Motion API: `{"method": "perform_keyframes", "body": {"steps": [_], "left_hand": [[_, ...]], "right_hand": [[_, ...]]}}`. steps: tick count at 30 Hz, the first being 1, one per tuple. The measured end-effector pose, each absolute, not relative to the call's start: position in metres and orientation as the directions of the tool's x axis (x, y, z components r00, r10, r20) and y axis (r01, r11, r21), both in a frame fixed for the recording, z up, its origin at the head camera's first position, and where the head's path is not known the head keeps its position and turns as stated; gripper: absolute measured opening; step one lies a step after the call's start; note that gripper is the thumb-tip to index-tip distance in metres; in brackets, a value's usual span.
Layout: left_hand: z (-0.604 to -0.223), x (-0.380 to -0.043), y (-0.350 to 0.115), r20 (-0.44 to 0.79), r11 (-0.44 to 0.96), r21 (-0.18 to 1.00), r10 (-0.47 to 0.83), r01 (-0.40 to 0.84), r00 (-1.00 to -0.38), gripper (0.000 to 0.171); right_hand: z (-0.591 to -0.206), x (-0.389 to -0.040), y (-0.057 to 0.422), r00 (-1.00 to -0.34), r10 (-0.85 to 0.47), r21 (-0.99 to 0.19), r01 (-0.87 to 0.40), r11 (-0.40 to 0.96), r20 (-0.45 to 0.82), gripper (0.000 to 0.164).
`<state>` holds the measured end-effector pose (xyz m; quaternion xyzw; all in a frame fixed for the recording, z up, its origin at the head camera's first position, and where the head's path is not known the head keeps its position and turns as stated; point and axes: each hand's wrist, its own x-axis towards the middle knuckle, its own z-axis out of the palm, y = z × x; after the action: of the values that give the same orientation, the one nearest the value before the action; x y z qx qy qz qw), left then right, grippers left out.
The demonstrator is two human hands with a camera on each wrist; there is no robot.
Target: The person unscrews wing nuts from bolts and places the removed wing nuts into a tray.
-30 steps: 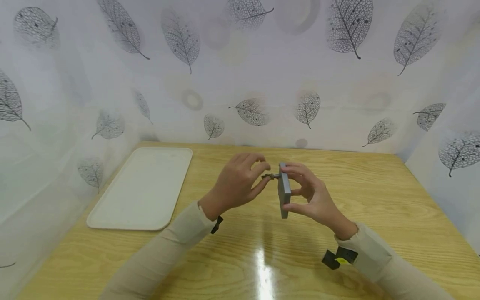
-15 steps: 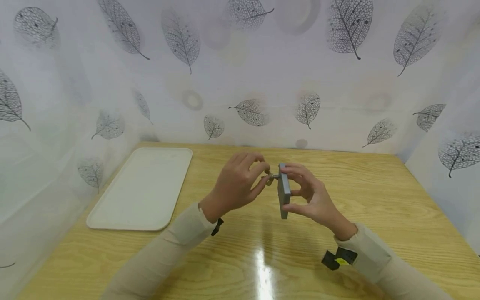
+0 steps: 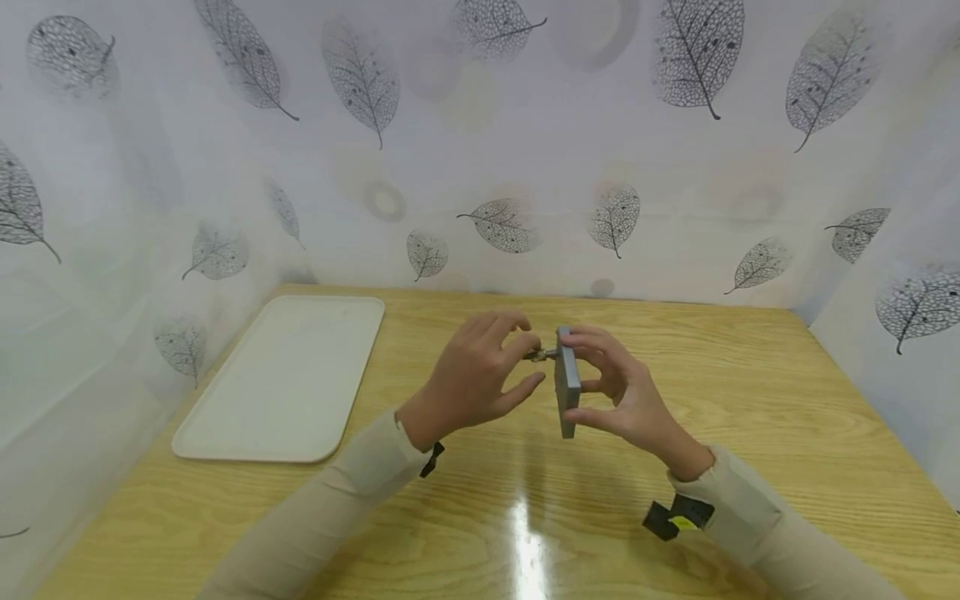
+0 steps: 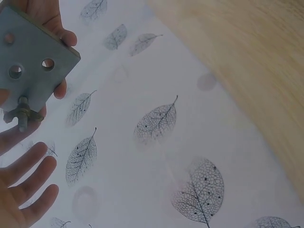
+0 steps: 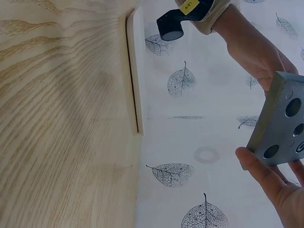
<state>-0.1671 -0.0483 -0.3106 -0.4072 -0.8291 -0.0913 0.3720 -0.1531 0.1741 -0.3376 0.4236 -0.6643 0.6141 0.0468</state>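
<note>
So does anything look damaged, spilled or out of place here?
Nothing stands out. The right hand grips the metal plate, the wing nut sits on its bolt by the left hand, and the white tray lies flat on the table. No spill or damage shows.

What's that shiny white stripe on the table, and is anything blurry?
Head view: it's glare off the glossy table, with dim shadows nearby; the wing nut by the left hand looks fuzzy. Left wrist view: wood grain looks soft. Right wrist view: the grain shows more clearly.

Grey plate (image 4: 34, 53), leaf-patterned white backdrop (image 3: 480, 158)
</note>
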Motion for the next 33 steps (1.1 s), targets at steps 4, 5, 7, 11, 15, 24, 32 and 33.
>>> {"method": "perform_keyframes", "body": {"steps": [4,5,7,11,15,24,32,33], "left_hand": [[-0.312,-0.167,-0.047,0.672,0.662,-0.157,0.615,0.733,-0.412,0.026],[-0.312,-0.167,-0.047,0.673,0.663,-0.156,0.614,0.732,-0.413,0.025],[-0.311,-0.168,-0.047,0.678,0.667,-0.154,0.608,0.729,-0.413,0.023],[-0.308,-0.168,-0.046,0.690,0.675,-0.147,0.594,0.723,-0.414,0.021],[-0.304,-0.168,-0.047,0.710,0.686,-0.150,0.576,0.712,-0.405,0.020],[-0.300,-0.171,-0.043,0.734,0.711,-0.161,0.550,0.684,-0.399,0.014],[-0.302,-0.170,-0.041,0.753,0.678,-0.137,0.545,0.722,-0.369,0.007],[-0.303,-0.170,-0.041,0.750,0.672,-0.133,0.549,0.729,-0.369,0.008]], "right_hand": [[-0.338,-0.153,0.174,-0.634,-0.504,-0.773,-0.624,-0.113,0.586,0.068],[-0.338,-0.153,0.174,-0.633,-0.504,-0.773,-0.624,-0.117,0.588,0.068],[-0.338,-0.153,0.173,-0.619,-0.503,-0.761,-0.636,-0.131,0.604,0.068],[-0.337,-0.154,0.172,-0.595,-0.505,-0.743,-0.652,-0.151,0.625,0.069],[-0.337,-0.155,0.172,-0.585,-0.509,-0.737,-0.656,-0.162,0.632,0.070],[-0.337,-0.154,0.173,-0.605,-0.505,-0.751,-0.644,-0.146,0.616,0.069],[-0.338,-0.154,0.172,-0.607,-0.503,-0.753,-0.641,-0.148,0.615,0.068],[-0.338,-0.154,0.172,-0.608,-0.503,-0.754,-0.640,-0.147,0.615,0.068]]}}
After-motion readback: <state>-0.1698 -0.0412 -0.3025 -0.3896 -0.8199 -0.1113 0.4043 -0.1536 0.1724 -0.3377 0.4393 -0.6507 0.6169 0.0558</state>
